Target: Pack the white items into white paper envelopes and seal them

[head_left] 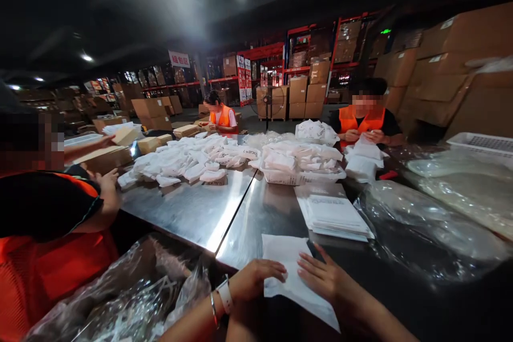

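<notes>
A white flat bag (289,261) lies on the steel table (192,214) right in front of me. My left hand (252,279), with a white wristband, rests on the bag's left edge with its fingers curled over it. My right hand (323,276) lies on the bag's right side, fingers stretched out flat. A stack of the same white bags (332,212) sits just beyond my right hand.
A white basket heaped with white packets (298,163) and a loose pile of packets (188,160) fill the table's middle. Clear plastic sheets (436,224) lie at right and lower left (120,299). People in orange vests sit at left (44,224), far end (221,115) and right (366,117). Cardboard boxes (449,64) stand behind.
</notes>
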{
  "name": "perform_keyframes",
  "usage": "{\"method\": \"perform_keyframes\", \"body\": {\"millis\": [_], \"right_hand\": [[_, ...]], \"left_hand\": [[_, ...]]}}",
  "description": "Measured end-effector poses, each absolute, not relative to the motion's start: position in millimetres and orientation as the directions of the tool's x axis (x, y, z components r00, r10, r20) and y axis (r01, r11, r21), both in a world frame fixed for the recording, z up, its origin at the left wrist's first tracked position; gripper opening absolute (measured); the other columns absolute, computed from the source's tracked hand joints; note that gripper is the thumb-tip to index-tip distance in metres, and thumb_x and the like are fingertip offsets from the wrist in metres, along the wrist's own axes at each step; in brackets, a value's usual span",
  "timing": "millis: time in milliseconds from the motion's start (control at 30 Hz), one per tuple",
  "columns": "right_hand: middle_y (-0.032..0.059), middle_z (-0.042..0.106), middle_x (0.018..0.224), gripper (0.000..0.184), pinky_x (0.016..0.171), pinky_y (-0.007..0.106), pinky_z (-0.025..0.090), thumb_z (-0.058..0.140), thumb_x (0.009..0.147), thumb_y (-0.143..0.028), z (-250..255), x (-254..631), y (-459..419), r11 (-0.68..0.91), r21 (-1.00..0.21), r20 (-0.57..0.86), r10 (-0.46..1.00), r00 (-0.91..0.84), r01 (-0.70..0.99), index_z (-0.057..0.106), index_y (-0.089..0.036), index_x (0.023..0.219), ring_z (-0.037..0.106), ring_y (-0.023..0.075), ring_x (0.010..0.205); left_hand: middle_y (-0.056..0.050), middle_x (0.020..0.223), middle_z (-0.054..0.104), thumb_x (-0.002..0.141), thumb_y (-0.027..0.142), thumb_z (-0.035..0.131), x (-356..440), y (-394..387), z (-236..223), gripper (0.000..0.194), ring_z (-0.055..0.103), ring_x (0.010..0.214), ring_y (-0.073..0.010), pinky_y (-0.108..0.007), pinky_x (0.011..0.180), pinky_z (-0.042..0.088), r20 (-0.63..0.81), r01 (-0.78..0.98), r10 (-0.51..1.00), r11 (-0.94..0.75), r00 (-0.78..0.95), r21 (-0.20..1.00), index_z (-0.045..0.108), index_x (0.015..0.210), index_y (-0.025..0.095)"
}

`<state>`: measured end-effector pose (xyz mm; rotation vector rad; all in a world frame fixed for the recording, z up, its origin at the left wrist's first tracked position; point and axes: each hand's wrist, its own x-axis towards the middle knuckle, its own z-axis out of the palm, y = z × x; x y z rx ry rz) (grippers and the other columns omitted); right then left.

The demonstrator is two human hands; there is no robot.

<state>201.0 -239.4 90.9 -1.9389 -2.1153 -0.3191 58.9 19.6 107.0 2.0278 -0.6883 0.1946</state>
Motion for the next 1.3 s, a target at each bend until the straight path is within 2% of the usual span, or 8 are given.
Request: {"method": "perform_keyframes", "body": {"millis": [133,300,433,667,800,900,1000,1300], "right_hand": [[0.0132,0.059,0.133,0.041,0.116,0.060,0.019,0.046,0.094,-0.011,84,202,-244,0.091,0.110,0.335,0.934,-0.123,0.990,0.054,-0.016,0.134,0.039,0.0263,0.136],[0.0137,0.055,0.138,0.042,0.115,0.060,0.023,0.043,0.096,-0.017,94,208,-243,0.159,0.001,0.185,0.970,-0.156,0.987,0.052,-0.018,0.136,0.040,0.0274,0.136],[0.0145,0.058,0.134,0.041,0.115,0.060,0.018,0.048,0.094,-0.020,91,209,-240,0.145,-0.172,0.300,0.950,-0.088,0.974,0.056,-0.020,0.134,0.043,0.0279,0.133],[0.0076,0.074,0.103,0.027,0.107,0.050,0.043,0.054,0.093,-0.031,80,185,-260,0.048,-0.476,0.460,0.865,0.203,0.878,0.070,-0.025,0.115,0.068,0.0246,0.103],[0.0045,0.076,0.084,0.035,0.077,0.035,0.061,0.051,0.091,-0.052,78,159,-258,-0.160,-0.683,0.450,0.676,0.584,0.712,0.077,-0.029,0.091,0.072,0.0230,0.078],[0.0045,0.073,0.068,0.052,0.053,0.028,0.055,0.045,0.088,-0.064,77,145,-245,-0.304,-0.784,0.357,0.492,0.794,0.540,0.076,-0.025,0.071,0.069,0.0217,0.061],[0.0046,0.068,0.057,0.064,0.047,0.027,0.049,0.042,0.082,-0.075,75,142,-231,-0.356,-0.820,0.339,0.328,0.882,0.448,0.071,-0.021,0.063,0.064,0.0213,0.053],[0.0015,0.045,0.043,0.078,0.045,0.028,0.034,0.026,0.074,-0.089,76,154,-219,-0.508,-0.765,0.308,0.249,0.918,0.395,0.048,-0.021,0.045,0.044,0.0150,0.045]], "left_hand": [[-0.010,0.134,0.061,0.096,0.027,0.047,54,23,113,0.035,0.058,0.123,-0.0212,-0.034,0.106,0.045,0.289,-0.550,-0.499,-0.524,0.817,0.650,0.064,0.126,0.021],[-0.010,0.143,0.052,0.095,0.030,0.054,61,19,102,0.046,0.055,0.125,-0.0243,-0.036,0.103,0.045,0.255,-0.586,-0.531,-0.772,0.808,0.248,0.048,0.140,0.025],[-0.007,0.128,0.064,0.095,0.029,0.054,70,19,92,0.039,0.059,0.116,-0.0229,-0.036,0.101,0.043,0.241,-0.568,-0.527,-0.808,0.815,0.158,0.053,0.133,0.025],[-0.006,0.131,0.063,0.091,0.026,0.053,50,33,85,0.038,0.052,0.128,-0.0209,-0.041,0.116,0.027,0.295,-0.571,-0.491,-0.657,0.820,0.492,0.059,0.129,0.026],[-0.007,0.112,0.072,0.093,0.037,0.048,38,27,76,0.032,0.066,0.107,-0.0208,-0.039,0.107,0.040,0.355,-0.429,-0.242,-0.566,0.903,0.704,0.067,0.115,0.022],[-0.006,0.086,0.075,0.097,0.053,0.036,40,16,62,0.050,0.067,0.079,-0.0188,-0.031,0.079,0.052,0.321,-0.209,0.119,-0.544,0.940,0.812,0.072,0.090,0.019],[-0.006,0.069,0.068,0.096,0.065,0.026,49,3,51,0.067,0.059,0.065,-0.0186,-0.029,0.063,0.046,0.277,-0.039,0.371,-0.537,0.886,0.843,0.064,0.069,0.017],[-0.007,0.070,0.066,0.095,0.068,0.016,59,-16,59,0.065,0.056,0.068,-0.0216,-0.032,0.064,0.039,0.286,0.111,0.546,-0.582,0.787,0.805,0.054,0.067,0.023]]}}
